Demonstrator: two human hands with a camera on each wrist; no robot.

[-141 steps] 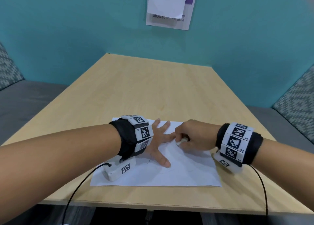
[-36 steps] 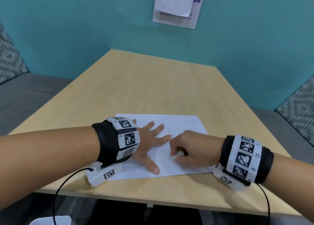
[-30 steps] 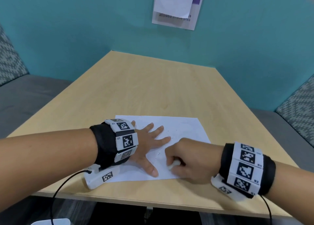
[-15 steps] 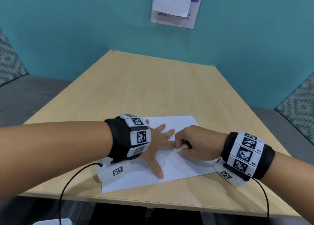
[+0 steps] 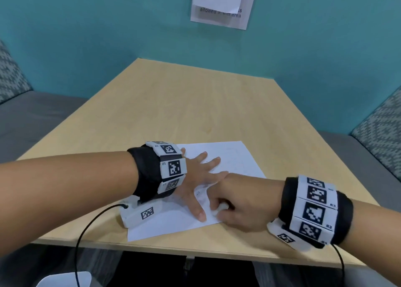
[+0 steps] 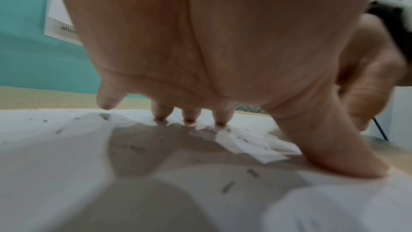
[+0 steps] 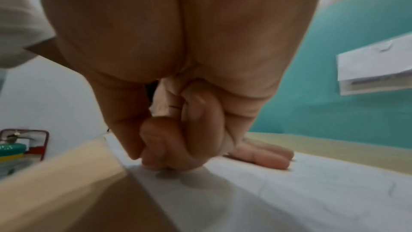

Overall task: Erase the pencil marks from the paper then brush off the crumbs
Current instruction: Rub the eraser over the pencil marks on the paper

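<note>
A white sheet of paper (image 5: 236, 158) lies near the front edge of the wooden table (image 5: 195, 109), turned slightly askew. My left hand (image 5: 201, 178) presses flat on it with fingers spread. My right hand (image 5: 234, 204) is curled around a small white eraser (image 5: 221, 207), whose tip touches the paper near its front right corner, just beside my left thumb. In the left wrist view, grey eraser crumbs (image 6: 227, 186) lie scattered over the paper (image 6: 55, 147) under my spread fingertips (image 6: 189, 117). The right wrist view shows my curled right fingers (image 7: 169, 147) bearing down on the sheet (image 7: 289, 191).
A teal wall with a posted notice (image 5: 221, 4) stands behind the table. Grey benches with patterned cushions (image 5: 377, 122) flank both sides. Black cables (image 5: 86, 226) hang from my wristbands over the table's front edge.
My right hand has slid the eraser back toward me, from beside my left index finger down to near my left thumb. The left hand stays pressed on the paper.
</note>
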